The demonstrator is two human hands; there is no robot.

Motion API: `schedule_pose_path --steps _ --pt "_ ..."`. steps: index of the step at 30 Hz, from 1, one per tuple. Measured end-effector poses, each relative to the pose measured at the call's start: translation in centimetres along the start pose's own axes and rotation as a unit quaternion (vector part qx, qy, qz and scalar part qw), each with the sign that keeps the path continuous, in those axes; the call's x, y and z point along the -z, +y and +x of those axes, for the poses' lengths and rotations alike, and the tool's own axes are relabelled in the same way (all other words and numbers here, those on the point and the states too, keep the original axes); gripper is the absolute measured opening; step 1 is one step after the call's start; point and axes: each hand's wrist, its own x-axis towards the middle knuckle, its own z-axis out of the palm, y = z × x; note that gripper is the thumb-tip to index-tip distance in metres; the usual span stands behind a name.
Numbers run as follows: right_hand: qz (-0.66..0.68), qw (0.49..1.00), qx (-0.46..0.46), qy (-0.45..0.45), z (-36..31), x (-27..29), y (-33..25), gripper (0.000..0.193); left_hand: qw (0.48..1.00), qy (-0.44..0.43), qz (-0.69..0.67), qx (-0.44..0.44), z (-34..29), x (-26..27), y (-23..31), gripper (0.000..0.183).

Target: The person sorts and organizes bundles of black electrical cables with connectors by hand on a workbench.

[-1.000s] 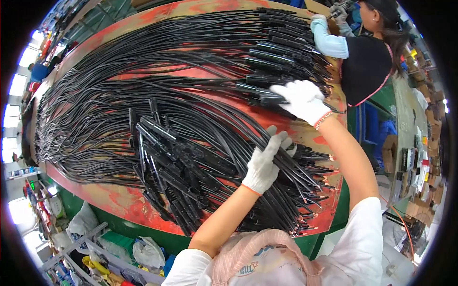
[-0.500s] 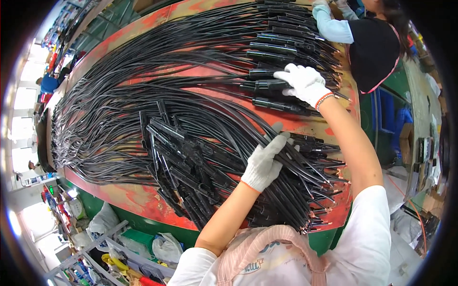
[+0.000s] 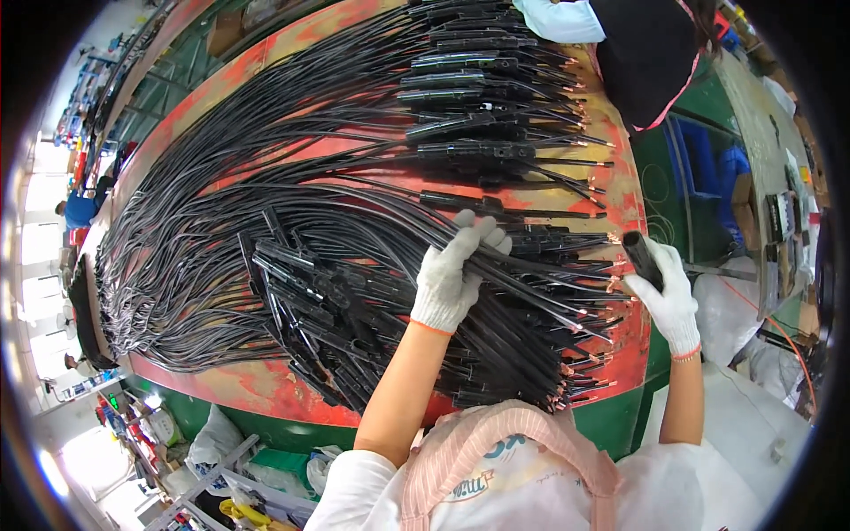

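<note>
My left hand (image 3: 450, 276), in a white knit glove, is closed round a bundle of black cables (image 3: 522, 285) whose cut ends point right. In my right hand (image 3: 668, 296), gloved too, is a short black tube (image 3: 645, 258) with its open end facing up and left. That hand is at the table's right edge, beside the bare copper cable ends (image 3: 617, 239). A row of black tubular connector housings (image 3: 474, 152) lies beyond my hands, with cables running out both sides. More black housings (image 3: 305, 279) are heaped on the cables to the left.
Long black cables (image 3: 190, 190) fan leftward over the worn red and tan table (image 3: 243, 380). A co-worker in a dark garment (image 3: 646, 57) stands at the far right corner. Blue crates (image 3: 695, 155) sit on the green floor beyond the right edge.
My right hand has moved from the row of housings to the table's right edge, and a black tube shows in it. My left hand keeps its grip on the cables. The view has shifted.
</note>
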Motion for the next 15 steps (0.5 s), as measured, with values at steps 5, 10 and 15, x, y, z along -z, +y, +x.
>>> schedule_pose_path --steps 5,10,15 --pt "-0.051 0.998 -0.006 0.028 -3.2 1.7 1.3 0.059 0.976 -0.180 -0.119 0.010 0.9 1.4 -0.1 0.027" --pt "-0.097 0.994 -0.041 0.012 -3.4 2.2 2.0 0.049 0.993 -0.100 -0.051 0.031 1.1 3.5 0.5 0.026" --pt "-0.134 0.989 -0.067 -0.003 -4.1 3.4 2.2 0.047 0.997 -0.062 -0.036 0.020 1.2 3.3 -0.8 0.031"
